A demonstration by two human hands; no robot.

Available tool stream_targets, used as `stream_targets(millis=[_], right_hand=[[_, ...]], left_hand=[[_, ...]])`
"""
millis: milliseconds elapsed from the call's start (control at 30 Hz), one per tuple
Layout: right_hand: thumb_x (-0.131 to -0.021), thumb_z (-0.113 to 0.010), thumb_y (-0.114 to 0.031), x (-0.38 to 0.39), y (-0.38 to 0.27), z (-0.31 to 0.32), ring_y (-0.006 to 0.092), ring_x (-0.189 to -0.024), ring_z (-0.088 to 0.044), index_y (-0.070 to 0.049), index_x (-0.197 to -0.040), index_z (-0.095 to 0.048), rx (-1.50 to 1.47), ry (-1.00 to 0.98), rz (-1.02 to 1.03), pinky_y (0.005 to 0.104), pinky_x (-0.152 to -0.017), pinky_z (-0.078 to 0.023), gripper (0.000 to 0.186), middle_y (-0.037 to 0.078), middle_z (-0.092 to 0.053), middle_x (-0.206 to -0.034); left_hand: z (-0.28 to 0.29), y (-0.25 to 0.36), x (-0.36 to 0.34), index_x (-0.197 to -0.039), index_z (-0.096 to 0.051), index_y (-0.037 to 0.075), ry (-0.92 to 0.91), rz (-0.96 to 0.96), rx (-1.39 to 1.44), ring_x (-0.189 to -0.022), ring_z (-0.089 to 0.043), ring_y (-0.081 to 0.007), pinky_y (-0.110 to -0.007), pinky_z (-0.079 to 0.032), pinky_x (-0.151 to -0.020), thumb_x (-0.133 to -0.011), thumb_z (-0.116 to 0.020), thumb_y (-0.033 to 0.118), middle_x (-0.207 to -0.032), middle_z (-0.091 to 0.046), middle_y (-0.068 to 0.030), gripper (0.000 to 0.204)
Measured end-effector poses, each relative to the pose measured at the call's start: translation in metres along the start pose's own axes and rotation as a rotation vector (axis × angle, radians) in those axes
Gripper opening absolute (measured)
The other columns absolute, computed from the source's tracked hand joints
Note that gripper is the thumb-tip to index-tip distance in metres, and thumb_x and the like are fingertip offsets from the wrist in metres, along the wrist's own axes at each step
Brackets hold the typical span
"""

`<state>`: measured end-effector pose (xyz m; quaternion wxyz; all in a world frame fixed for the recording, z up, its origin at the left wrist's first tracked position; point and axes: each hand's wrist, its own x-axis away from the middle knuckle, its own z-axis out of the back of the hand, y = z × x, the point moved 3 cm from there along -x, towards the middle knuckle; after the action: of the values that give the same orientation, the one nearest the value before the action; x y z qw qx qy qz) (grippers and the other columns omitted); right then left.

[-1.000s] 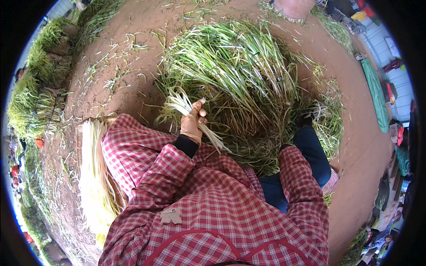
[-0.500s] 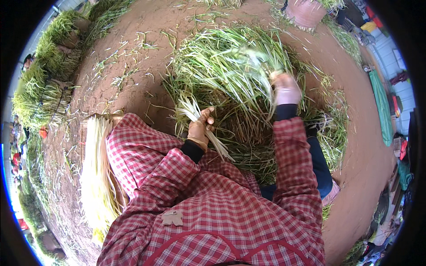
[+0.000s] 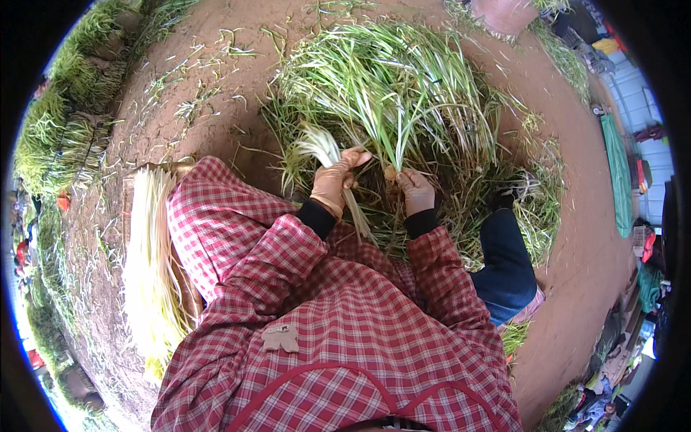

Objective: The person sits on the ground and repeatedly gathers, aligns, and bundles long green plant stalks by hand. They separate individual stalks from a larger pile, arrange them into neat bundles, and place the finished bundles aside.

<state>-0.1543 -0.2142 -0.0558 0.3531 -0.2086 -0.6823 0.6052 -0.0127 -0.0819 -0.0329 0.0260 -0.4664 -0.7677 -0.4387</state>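
Note:
My left hand (image 3: 335, 183) is closed round a small bunch of pale, peeled-looking stalks (image 3: 321, 145). Their whitish ends fan out beyond the fist, and the other ends come out below it. Just to the right, my right hand (image 3: 417, 193) pinches the base of a few long-leaved green stalks (image 3: 397, 137), whose blades spread away from me over a big heap of the same greens (image 3: 345, 68). The two hands are close together but apart, and both look gloved. Some of the fingers gripping the bunch are hidden.
Long pale stalks (image 3: 147, 273) lie stacked beside my left knee. Bundled greens (image 3: 61, 155) line the far left. Loose leaf scraps (image 3: 205, 101) litter the brown ground (image 3: 583, 288). A pinkish container (image 3: 504, 16) stands at the far right, and a green cloth roll (image 3: 615, 176) lies by the right wall.
My right hand has come from the far right of the heap, where it was blurred, back toward my left hand, with green stalks in its pinch. My left hand still grips the pale bunch.

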Motion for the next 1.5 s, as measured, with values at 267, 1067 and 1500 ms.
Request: stream_targets(millis=[267,1067,1500], right_hand=[[-0.09,-0.06,-0.009,0.033,0.019,-0.024,0.0079,-0.07,-0.058,0.005,-0.11,-0.06,-0.076,-0.11,-0.028,0.0221,-0.062,-0.048,0.024,0.003,-0.065,-0.089],[-0.095,-0.05,-0.03,0.054,-0.015,-0.017,0.0175,-0.083,-0.061,0.003,-0.118,-0.057,-0.414,-0.25,-0.461,0.0292,-0.077,-0.05,0.04,0.01,-0.066,-0.096],[-0.091,-0.06,-0.022,-0.009,0.056,0.113,0.0194,-0.101,-0.057,-0.002,-0.122,-0.053,0.226,0.316,-0.118,0.0286,-0.078,-0.048,0.038,0.01,-0.061,-0.114]], left_hand=[[-0.009,-0.007,0.006,-0.099,-0.066,0.004,0.021,0.014,-0.266,-0.052,-0.042,-0.0055,-0.022,-0.034,-0.048,-0.076,-0.077,0.011,-0.076,-0.061,0.002,0.026],[0.005,0.021,-0.011,-0.099,-0.065,0.003,-0.023,-0.105,-0.012,-0.049,-0.043,-0.0049,-0.021,-0.036,-0.049,-0.081,-0.069,0.004,-0.088,-0.069,-0.0047,0.018],[0.039,0.02,-0.014,-0.134,-0.043,0.007,0.171,-0.07,0.092,-0.052,-0.036,-0.007,-0.025,-0.039,-0.06,-0.099,-0.044,0.018,-0.121,-0.062,-0.0046,0.037]])
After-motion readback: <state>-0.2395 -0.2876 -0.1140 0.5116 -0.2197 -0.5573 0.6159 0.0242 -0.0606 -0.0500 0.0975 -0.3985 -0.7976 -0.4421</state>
